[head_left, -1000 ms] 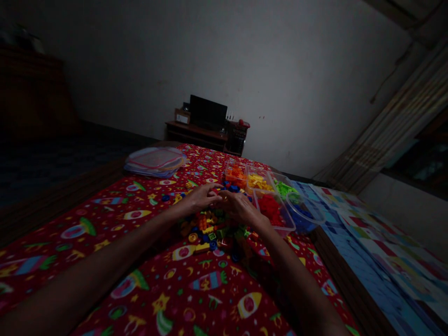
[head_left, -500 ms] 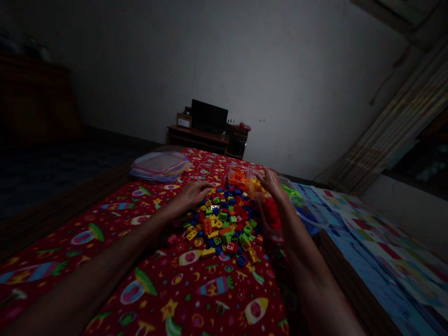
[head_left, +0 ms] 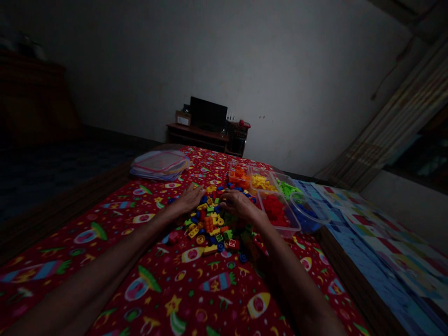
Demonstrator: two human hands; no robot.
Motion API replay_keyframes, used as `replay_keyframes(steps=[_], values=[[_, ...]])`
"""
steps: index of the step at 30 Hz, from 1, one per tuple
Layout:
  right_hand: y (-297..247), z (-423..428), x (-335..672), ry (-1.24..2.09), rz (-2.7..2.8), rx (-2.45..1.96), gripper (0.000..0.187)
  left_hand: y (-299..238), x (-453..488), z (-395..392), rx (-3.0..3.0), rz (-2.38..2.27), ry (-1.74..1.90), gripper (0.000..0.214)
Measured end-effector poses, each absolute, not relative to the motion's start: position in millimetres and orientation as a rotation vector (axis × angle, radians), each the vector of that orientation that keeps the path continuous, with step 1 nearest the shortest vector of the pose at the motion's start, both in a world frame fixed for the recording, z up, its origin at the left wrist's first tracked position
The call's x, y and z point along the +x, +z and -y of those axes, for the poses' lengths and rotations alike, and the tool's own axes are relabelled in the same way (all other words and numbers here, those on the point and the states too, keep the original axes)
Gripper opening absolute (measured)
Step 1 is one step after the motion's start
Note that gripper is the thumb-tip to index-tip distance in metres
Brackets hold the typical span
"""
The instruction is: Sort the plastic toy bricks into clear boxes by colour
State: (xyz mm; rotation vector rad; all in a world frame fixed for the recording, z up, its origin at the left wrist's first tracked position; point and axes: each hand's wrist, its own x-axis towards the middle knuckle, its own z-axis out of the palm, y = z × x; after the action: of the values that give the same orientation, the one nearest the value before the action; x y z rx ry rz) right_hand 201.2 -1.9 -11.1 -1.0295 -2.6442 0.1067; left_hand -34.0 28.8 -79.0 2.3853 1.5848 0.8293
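A heap of small plastic bricks in mixed colours lies on a red cloth printed with rockets. My left hand rests flat at the heap's far left edge, fingers stretched out. My right hand lies palm down on the far right part of the heap, fingers curled over the bricks; whether it holds one is hidden. Just right of it stand clear tubs: one of red bricks, orange, yellow, green and blue.
A stack of clear tub lids sits at the far left of the cloth. A low wooden stand with a dark screen is against the back wall. A patterned mat lies to the right. The room is dim.
My right hand has come back from the yellow and orange tubs to the brick heap. My left hand has stayed at the heap's far left edge.
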Motion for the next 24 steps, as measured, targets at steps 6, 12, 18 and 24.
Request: replay_keyframes(steps=[6,12,18,24], values=[[7,15,225,0.163,2.589,-1.196,0.033,-51,-5,-21,2.336,-1.511,0.782,0.047],[22,23,243,0.275,2.431,-1.319,0.03,-30,0,-5,2.404,-1.292,0.677,0.044],[18,14,249,0.243,2.319,-1.317,0.03,-19,5,1,2.244,-1.316,0.724,0.06],[29,18,253,0.28,2.274,-1.502,0.023,-19,2,-2,2.095,-1.25,0.876,0.07]])
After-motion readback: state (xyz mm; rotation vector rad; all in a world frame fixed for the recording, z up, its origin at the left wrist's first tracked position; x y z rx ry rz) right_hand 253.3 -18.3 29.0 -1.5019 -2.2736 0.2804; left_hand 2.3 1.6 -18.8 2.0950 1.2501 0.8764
